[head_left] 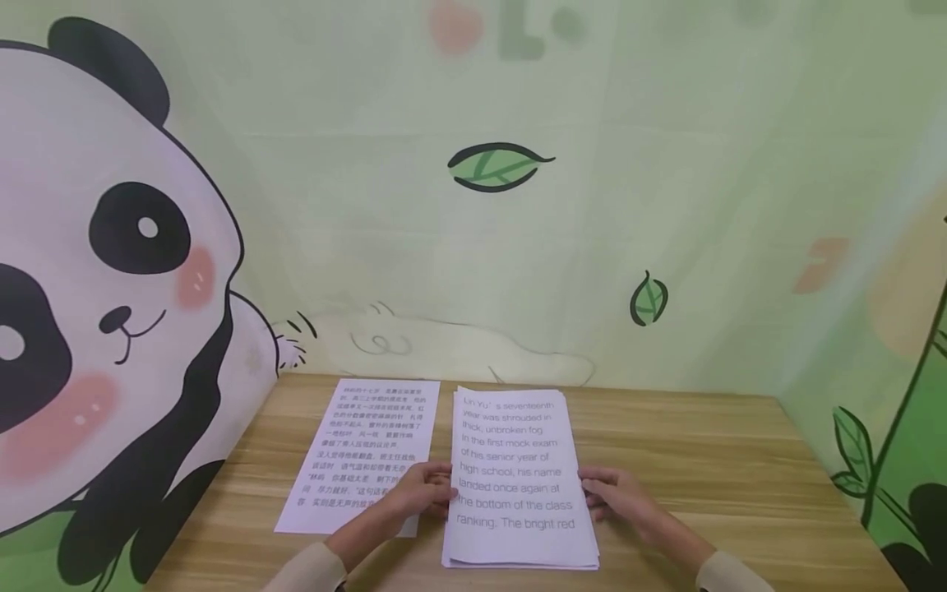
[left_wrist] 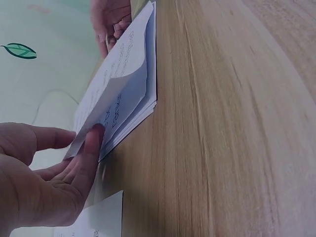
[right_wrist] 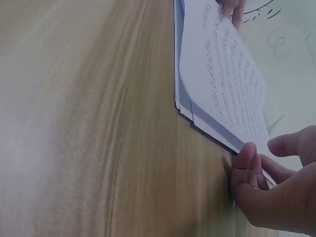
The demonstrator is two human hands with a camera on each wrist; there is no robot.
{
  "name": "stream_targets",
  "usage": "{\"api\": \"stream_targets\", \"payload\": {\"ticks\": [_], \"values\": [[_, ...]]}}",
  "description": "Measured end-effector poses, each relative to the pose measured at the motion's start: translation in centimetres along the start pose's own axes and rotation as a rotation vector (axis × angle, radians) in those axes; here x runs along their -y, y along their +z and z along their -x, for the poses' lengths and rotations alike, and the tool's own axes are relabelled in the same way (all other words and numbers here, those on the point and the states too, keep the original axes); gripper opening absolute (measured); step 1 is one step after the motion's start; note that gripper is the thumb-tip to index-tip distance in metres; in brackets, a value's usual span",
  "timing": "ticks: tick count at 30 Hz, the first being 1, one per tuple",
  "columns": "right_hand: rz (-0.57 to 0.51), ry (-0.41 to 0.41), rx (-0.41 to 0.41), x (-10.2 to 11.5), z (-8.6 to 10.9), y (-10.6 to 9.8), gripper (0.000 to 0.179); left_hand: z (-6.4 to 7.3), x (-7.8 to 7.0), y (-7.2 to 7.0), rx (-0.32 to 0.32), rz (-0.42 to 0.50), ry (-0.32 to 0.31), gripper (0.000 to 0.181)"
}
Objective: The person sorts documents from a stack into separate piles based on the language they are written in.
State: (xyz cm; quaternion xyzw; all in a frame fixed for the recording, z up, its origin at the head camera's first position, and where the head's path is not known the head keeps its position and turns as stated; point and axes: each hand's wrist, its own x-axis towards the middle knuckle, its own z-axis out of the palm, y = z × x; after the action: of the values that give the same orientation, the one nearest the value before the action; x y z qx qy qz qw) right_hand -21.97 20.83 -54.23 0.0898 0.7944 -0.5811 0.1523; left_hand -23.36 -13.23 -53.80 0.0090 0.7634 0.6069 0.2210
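The stack of sheets lies on the wooden table between the two hands, its top sheet facing up with large English print that begins "Lin Yu's seventeenth year". The left hand is at the left edge, below the middle of that side, and pinches the top sheet: in the left wrist view the thumb is on the outer face and a finger reaches in behind the edge. The gap between thumb and finger is small, with the paper in it. The sheet bows up from those below, so that print shows on the next sheet underneath.

The right hand is at the opposite edge, at about the same height. Its fingers curl in around the right side of the stack and its thumb comes over the top face, so the edge lies between them; how hard they press, I cannot tell. The near ends of the sheets, unevenly squared, stick out well below both hands.

Just left of the stack a separate sheet with Chinese text lies flat, partly hidden by the left hand and forearm. Beyond the table hangs a pale green backdrop with a panda and leaves
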Motion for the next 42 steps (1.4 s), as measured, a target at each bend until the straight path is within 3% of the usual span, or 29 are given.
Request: {"api": "stream_targets", "payload": {"ticks": [4,11,14,30,38,42], "values": [[-0.04,-0.002,0.019,0.1,0.2,-0.1,0.039,0.0,0.0,0.2,-0.004,-0.025,-0.002,0.061],[-0.191,-0.064,0.209,-0.1,0.5,-1.1,0.056,-0.1,-0.2,0.1,0.01,-0.012,-0.009,0.067],[-0.222,-0.066,0.248,-0.1,0.6,-1.4,0.062,-0.1,-0.3,0.0,0.014,-0.003,-0.014,0.069],[-0.271,-0.058,0.31,-0.6,0.5,-2.4,0.071,0.4,-0.3,-0.5,0.092,0.047,0.013,0.072],[-0.256,-0.057,0.306,-1.3,0.5,-4.0,0.07,-0.3,0.3,0.6,0.236,0.089,0.135,0.065],[-0.272,-0.048,0.297,-1.8,0.6,-4.9,0.071,-0.3,0.1,1.5,0.252,0.088,0.15,0.062]]}}
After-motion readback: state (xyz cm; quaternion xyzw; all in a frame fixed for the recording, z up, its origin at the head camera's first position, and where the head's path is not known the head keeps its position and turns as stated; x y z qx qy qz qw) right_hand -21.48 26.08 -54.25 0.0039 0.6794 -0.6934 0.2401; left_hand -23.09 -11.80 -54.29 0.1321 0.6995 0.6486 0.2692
